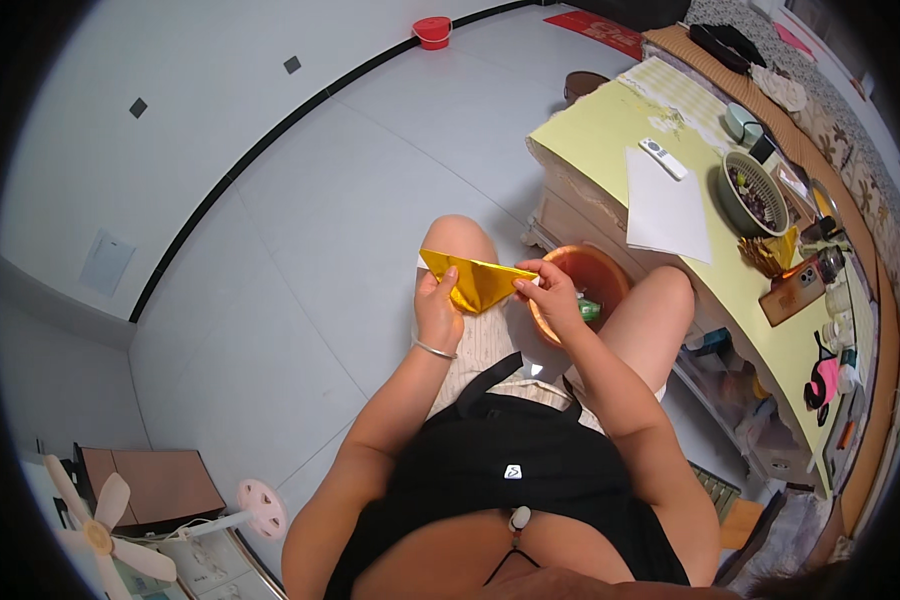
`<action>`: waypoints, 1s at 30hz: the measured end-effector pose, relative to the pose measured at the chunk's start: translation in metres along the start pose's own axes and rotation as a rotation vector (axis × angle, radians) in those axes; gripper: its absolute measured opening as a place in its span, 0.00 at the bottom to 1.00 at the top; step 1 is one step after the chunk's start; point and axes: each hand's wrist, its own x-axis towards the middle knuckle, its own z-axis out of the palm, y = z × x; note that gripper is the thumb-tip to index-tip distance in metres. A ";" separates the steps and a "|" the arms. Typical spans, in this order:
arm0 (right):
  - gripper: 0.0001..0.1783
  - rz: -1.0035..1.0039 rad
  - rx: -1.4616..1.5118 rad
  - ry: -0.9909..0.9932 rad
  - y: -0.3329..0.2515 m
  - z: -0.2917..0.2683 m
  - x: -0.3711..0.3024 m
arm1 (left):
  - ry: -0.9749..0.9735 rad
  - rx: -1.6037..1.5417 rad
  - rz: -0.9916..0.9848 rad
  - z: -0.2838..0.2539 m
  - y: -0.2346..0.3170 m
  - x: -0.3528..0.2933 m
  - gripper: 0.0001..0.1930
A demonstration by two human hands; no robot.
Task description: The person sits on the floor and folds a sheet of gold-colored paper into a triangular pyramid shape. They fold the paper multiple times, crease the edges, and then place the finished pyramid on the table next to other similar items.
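A sheet of shiny gold foil paper, folded to a rough triangle pointing down, is held up over my knees by both hands. My left hand grips its left part, thumb on the front and fingers behind it. A small white patch shows at the upper left corner. The right corner is pinched between the thumb and fingers of my right hand. Just behind that hand stands an orange-brown bucket with something green in it.
At the right, a table with a yellow-green cloth bears white paper, a remote control, a basket, folded gold foil and a phone. A fan stands lower left; a red bucket is far off.
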 end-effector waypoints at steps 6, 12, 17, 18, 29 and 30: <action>0.19 -0.078 -0.092 0.034 0.000 -0.006 -0.013 | -0.005 0.004 0.009 0.011 -0.011 -0.008 0.12; 0.18 -0.139 -0.117 0.091 -0.002 -0.010 -0.023 | -0.034 0.009 -0.019 0.016 -0.010 -0.013 0.11; 0.17 -0.137 -0.052 0.108 -0.007 -0.012 -0.024 | -0.062 -0.004 -0.033 0.020 -0.007 -0.017 0.11; 0.17 -0.133 -0.038 0.107 -0.006 -0.012 -0.025 | -0.070 -0.010 -0.039 0.019 -0.008 -0.018 0.11; 0.12 -0.108 -0.014 0.092 -0.004 -0.012 -0.020 | -0.080 0.008 0.040 0.012 -0.012 -0.013 0.14; 0.11 -0.104 -0.020 0.094 -0.004 -0.012 -0.019 | -0.076 0.002 0.033 0.012 -0.012 -0.014 0.14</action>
